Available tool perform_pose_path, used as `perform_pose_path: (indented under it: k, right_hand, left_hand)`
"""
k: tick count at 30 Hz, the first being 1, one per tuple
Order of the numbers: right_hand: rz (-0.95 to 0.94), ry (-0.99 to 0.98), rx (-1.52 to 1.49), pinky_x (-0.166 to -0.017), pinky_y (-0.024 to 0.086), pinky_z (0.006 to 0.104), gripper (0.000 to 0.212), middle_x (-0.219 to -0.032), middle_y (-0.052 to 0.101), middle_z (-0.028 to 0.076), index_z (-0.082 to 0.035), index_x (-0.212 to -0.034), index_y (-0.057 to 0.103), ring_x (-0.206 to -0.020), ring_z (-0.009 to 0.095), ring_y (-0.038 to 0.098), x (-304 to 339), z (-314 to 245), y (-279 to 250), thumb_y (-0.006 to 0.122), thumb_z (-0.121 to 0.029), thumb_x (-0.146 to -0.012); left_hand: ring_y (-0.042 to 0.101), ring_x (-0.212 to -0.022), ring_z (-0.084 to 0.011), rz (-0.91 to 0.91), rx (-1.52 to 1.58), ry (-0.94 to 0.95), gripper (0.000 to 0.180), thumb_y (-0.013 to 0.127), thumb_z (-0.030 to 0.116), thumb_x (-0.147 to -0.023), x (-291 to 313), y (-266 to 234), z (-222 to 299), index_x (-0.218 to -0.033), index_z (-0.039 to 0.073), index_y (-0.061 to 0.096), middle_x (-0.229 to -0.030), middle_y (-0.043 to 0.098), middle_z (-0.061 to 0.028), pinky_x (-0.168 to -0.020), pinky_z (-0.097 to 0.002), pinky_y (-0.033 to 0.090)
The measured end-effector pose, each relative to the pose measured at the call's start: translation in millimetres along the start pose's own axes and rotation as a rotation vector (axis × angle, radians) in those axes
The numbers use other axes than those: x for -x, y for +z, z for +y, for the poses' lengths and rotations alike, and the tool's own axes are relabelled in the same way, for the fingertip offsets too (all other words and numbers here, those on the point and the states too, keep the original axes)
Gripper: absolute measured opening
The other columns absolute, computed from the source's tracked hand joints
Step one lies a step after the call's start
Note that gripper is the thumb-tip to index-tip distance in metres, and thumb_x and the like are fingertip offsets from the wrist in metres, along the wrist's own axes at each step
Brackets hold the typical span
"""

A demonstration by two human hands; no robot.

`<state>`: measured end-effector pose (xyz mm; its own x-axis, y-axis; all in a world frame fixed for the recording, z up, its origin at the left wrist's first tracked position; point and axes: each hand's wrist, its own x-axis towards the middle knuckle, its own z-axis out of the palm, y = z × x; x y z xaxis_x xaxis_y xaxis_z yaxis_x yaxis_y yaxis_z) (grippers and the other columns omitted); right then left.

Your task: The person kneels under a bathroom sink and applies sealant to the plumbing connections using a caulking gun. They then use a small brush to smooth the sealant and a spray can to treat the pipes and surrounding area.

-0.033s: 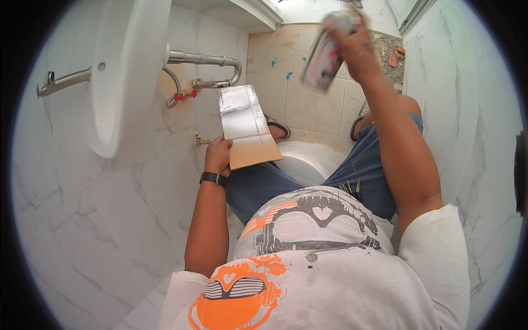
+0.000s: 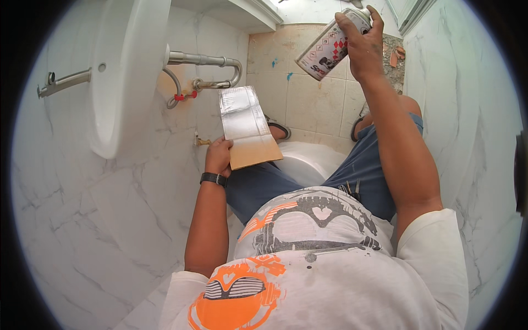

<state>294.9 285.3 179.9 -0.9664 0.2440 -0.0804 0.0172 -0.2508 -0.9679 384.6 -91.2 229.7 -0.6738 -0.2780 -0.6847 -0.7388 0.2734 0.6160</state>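
In my right hand (image 2: 366,52) is a spray can (image 2: 330,47), raised at the upper right. Its top points up and to the right, and its base leans down to the left; the fingers wrap round it near the top. My left hand (image 2: 219,157) grips the near left edge of a folded piece of cardboard (image 2: 258,148), held above my left thigh. Most of the cardboard is silver, while the part nearest me is bare brown. Open space separates the can from the cardboard.
A white washbasin (image 2: 129,82) juts out on the left. Beside it run a metal drain pipe (image 2: 206,59), a grey hose with a red fitting (image 2: 187,95) and a brass tap (image 2: 201,141). Marble-patterned walls stand close on both sides. Broken rubble (image 2: 397,56) lies far right on the floor.
The spray can, smeared by motion before, now shows sharply. It has swung slightly up and tilts more to the side. My left hand and the cardboard stay nearly the same.
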Motion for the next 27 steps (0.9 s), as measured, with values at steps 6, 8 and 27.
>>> perform_pose_path:
  k: [6,8,27]
  right_hand:
    - [0.085,0.074,0.082,-0.082,0.060,0.0391,0.075,-0.104,0.069,0.016,-0.010,-0.149,0.042,-0.097,0.026,0.072,-2.8,-6.8,-17.7,0.077,-0.035,-0.087]
    - [-0.016,0.022,0.014,-0.082,0.061,0.0386,0.076,-0.106,0.068,0.015,-0.014,-0.151,0.040,-0.096,0.026,0.072,-2.9,-11.8,-15.7,0.076,-0.038,-0.089]
    - [0.251,0.157,0.267,-0.097,0.052,0.0360,0.077,-0.127,0.063,0.018,-0.006,-0.149,0.048,-0.107,0.024,0.066,-117.8,-39.8,-108.1,0.078,-0.032,-0.083]
  left_hand:
    - [0.070,-0.096,-0.0229,-0.073,0.062,-0.048,0.035,0.051,0.003,-0.095,-14.3,2.6,-10.8,-0.127,-0.009,0.061,-0.113,0.070,-0.0168,-0.085,-0.0329,0.057]
    - [0.070,-0.096,-0.0229,-0.156,0.153,-0.053,0.035,0.051,0.003,-0.096,-18.3,5.7,-11.8,-0.128,-0.009,0.060,-0.113,0.070,-0.0170,-0.085,-0.0330,0.058]
    - [0.068,-0.083,-0.0427,-0.012,-1.147,0.624,0.043,0.063,0.007,-0.086,37.2,137.0,169.9,-0.129,0.001,0.063,-0.094,0.071,-0.0251,-0.073,-0.0506,0.054]
